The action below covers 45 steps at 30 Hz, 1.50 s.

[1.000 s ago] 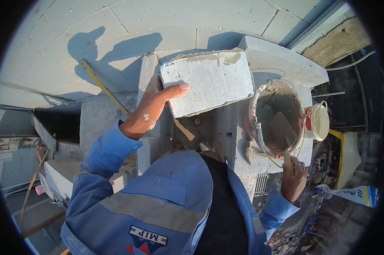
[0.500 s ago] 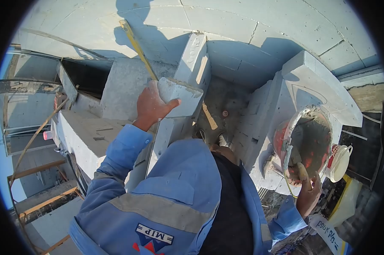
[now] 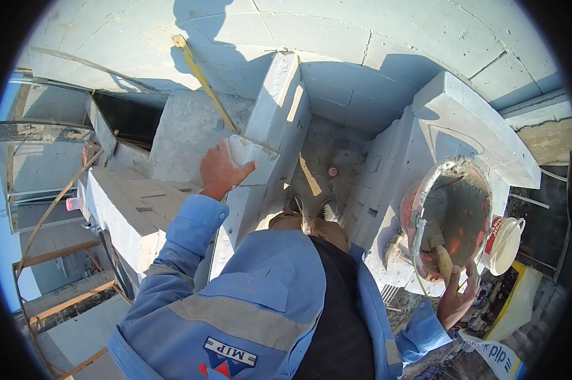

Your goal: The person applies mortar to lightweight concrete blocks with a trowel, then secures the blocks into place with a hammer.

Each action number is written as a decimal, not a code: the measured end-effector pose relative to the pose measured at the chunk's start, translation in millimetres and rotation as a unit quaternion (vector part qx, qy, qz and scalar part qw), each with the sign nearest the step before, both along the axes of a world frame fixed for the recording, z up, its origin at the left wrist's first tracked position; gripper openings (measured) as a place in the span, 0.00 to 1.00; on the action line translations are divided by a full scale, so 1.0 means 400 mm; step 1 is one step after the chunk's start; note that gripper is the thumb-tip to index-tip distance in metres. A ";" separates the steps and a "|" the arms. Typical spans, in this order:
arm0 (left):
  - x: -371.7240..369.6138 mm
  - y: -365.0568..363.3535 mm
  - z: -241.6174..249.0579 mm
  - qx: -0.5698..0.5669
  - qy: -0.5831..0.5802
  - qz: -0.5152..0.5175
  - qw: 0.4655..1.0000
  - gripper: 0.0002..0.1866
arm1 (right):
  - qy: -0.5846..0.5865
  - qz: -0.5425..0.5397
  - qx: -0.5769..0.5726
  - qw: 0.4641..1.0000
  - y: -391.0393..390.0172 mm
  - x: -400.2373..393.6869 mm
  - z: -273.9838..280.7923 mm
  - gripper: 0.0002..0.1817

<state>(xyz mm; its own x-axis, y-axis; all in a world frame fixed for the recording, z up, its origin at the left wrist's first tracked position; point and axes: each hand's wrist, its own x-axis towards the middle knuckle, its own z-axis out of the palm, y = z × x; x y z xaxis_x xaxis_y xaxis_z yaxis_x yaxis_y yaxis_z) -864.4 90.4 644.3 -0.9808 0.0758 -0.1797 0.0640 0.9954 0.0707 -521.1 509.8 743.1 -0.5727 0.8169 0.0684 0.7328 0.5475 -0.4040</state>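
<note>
My left hand is closed on a light grey concrete block, its thumb along the near side. The block sits on the narrow block wall, against the taller block beyond it. On the right, my right hand is closed around the pale handle of a trowel. The trowel's blade is down inside a mortar-smeared bucket, coated with wet grey mortar. A wooden strip leans behind the block near my left fingertips.
Stacked pale blocks form the wall on my right. A smaller white bucket stands beside the mortar bucket. My feet are on the floor between the walls. To the left is another low block wall and timber framing.
My left hand and the block have shifted slightly down and left, toward my body. My right hand has moved a little lower, and more of the trowel shows in the bucket.
</note>
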 end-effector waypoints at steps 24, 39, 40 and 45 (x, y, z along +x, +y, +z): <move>-0.024 -0.001 -0.194 -0.077 -0.016 0.012 0.997 0.42 | 0.048 0.001 -0.018 0.999 0.042 0.016 -0.038 0.22; -0.038 -0.017 -0.271 -0.073 -0.048 0.028 0.996 0.43 | 0.035 0.007 -0.005 0.999 0.043 0.014 -0.047 0.24; -0.039 -0.019 -0.277 -0.073 -0.049 0.028 0.996 0.43 | 0.034 0.007 -0.005 0.999 0.044 0.016 -0.049 0.24; -0.042 -0.025 -0.305 -0.083 -0.036 0.024 0.996 0.44 | 0.030 0.006 0.002 1.000 0.050 0.021 -0.057 0.24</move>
